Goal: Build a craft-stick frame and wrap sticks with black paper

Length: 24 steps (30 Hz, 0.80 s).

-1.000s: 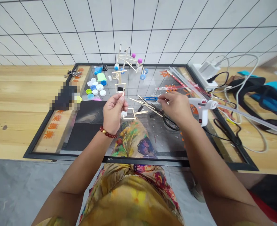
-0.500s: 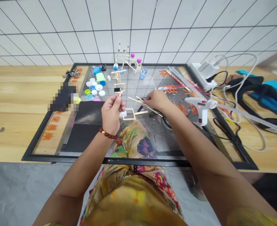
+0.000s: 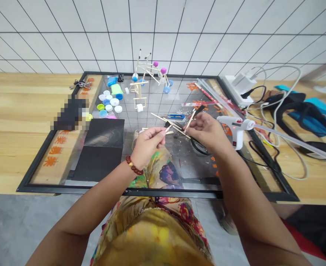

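Note:
My left hand [image 3: 151,143], in a beaded bracelet, pinches a short thin wooden stick [image 3: 169,128] near the middle of the glass-topped mat. To its right, my right hand [image 3: 207,129] grips another wooden stick [image 3: 190,120] between thumb and fingers, tilted upward. Below and between the hands lie several loose sticks [image 3: 159,117], partly crossing. A dark strip [image 3: 199,110] shows just behind my right fingers; I cannot tell whether they touch it. A small blue tool [image 3: 175,116] lies beyond the sticks. My left hand mostly hides a stick frame.
A white glue gun [image 3: 236,131] stands right of my right hand, with cables and a power strip [image 3: 236,90] beyond. Stick models [image 3: 149,70] stand at the back. Bottle caps [image 3: 114,102] and black sheets [image 3: 104,133] lie left. A black frame [image 3: 118,190] edges the glass.
My left hand has moved right and nearer me with its stick. My right hand has shifted right and now raises a stick from the loose ones.

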{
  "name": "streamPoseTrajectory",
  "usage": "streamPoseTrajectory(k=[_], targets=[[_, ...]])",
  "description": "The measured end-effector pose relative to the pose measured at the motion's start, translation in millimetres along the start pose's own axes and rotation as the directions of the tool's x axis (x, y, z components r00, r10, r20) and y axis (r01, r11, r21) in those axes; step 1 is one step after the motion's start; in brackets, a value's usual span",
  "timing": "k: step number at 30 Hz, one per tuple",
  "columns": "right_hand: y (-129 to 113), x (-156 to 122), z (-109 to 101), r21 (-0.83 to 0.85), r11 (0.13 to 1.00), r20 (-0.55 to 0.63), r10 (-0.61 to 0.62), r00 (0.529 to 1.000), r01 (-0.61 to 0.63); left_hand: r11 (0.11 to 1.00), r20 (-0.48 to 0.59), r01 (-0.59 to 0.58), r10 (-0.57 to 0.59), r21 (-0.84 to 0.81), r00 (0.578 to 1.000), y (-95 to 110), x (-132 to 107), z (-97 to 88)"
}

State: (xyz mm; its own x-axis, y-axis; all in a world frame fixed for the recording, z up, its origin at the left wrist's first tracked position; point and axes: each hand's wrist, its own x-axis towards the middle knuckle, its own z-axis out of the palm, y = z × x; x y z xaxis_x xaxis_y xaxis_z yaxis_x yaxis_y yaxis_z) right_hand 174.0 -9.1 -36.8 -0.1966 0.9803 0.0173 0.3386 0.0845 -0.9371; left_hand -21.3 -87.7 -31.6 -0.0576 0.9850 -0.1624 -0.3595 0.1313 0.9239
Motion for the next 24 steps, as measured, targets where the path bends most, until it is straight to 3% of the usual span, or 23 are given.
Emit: streamPoseTrajectory(k=[2, 5, 7, 11, 17, 21, 24], targets=[[5.2, -4.0, 0.3, 0.118, 0.989, 0.021, 0.082, 0.996, -0.084, 0.999, 0.003, 0.042, -0.042, -0.029, 0.999, 0.1, 0.2, -0.2], [4.8, -7.1, 1.6, 0.143, 0.968, 0.112, 0.192, 0.975, -0.207, 0.992, 0.009, 0.100, -0.100, -0.070, 0.995, 0.4, 0.7, -0.8], [0.1, -8.9, 1.8, 0.192, 0.959, 0.156, 0.179, 0.971, -0.207, 0.989, 0.014, 0.121, -0.120, -0.086, 0.993, 0.9, 0.7, -1.0], [-10.7, -13.6, 2.4, 0.380, 0.920, 0.112, 0.054, 0.992, -0.093, 0.990, 0.056, 0.123, -0.119, -0.069, 0.991, 2.4, -0.9, -1.0], [-14.5, -19.5, 11.8, 0.542, 0.840, -0.019, -0.015, 1.000, 0.023, 0.994, 0.067, 0.111, -0.109, -0.018, 0.992, 0.0, -1.7, -1.5], [-11.0, -23.1, 19.5, 0.461, 0.867, -0.138, -0.143, 0.980, 0.191, 0.991, 0.063, 0.135, -0.134, -0.018, 0.989, -1.4, -1.1, -1.5], [-8.5, -27.7, 22.9, 0.272, 0.894, -0.278, -0.281, 0.919, 0.356, 0.988, 0.072, 0.147, -0.144, -0.036, 0.987, -0.5, -1.2, -1.1]])
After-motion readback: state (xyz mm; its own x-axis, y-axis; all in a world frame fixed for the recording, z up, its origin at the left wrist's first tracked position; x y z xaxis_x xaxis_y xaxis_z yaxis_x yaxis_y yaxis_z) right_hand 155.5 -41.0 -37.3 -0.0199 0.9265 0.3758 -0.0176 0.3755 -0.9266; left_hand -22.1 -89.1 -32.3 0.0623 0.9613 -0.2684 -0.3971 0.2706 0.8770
